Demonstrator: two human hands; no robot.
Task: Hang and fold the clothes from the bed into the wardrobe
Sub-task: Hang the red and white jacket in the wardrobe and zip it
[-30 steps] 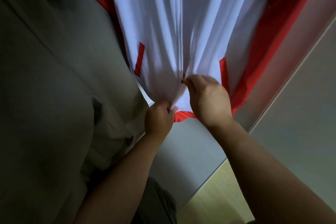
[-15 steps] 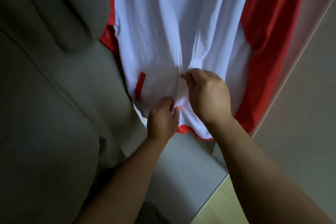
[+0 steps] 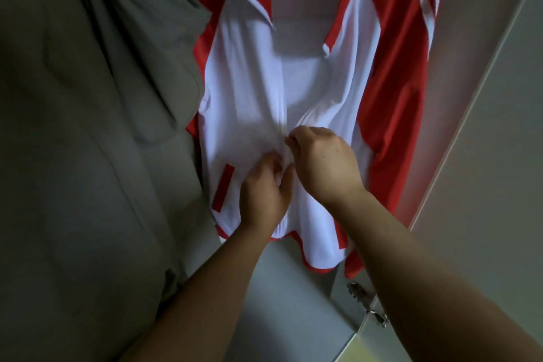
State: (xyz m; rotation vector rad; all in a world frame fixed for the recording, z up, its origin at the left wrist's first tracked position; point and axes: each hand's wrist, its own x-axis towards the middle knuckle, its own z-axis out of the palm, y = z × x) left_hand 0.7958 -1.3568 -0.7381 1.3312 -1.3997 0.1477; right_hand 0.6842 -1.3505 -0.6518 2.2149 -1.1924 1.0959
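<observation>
We have the red-and-white jacket (image 3: 244, 91) hanging in the wardrobe (image 3: 282, 297) beside a grey garment (image 3: 88, 97); our left hand (image 3: 264, 189) grips the front below the zip (image 3: 284, 117), likely to keep it taut, so our right hand (image 3: 323, 164), pinching the zip, can close it

Item 1, as I see it: grey-green garment (image 3: 88, 126), hanging, filling the left half of my view; dim, deeply folded, one loose drape at far left.
Item 2: metal hinge (image 3: 367, 307), near right, fixed at the edge of a grey panel (image 3: 499, 156).
Item 3: strip of light wooden floor (image 3: 349, 354), nearest right, below the hinge.
</observation>
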